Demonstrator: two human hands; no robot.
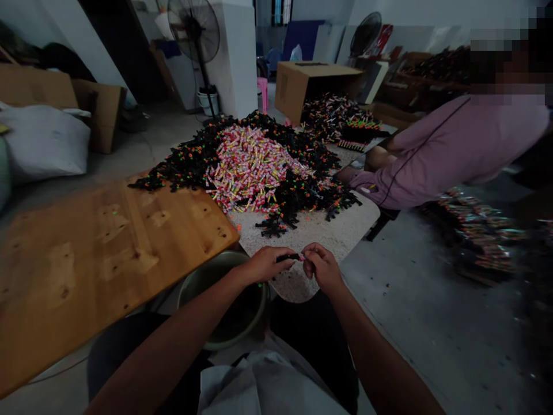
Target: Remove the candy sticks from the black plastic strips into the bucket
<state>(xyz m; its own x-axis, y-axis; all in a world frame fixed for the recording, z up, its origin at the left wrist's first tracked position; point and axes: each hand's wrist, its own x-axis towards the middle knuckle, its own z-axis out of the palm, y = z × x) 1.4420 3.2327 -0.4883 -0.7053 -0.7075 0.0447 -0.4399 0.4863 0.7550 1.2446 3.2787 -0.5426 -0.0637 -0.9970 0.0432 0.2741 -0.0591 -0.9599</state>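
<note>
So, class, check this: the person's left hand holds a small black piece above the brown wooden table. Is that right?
Not quite: the left hand holds a small black piece above the speckled grey tabletop, not the brown wooden table. The head view shows it.

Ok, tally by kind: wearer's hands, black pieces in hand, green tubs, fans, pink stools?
Hands: 2 (left hand, right hand)
Held black piece: 1
Green tub: 1
Fans: 2 (left fan, back fan)
Pink stool: 1
Total: 7
</note>
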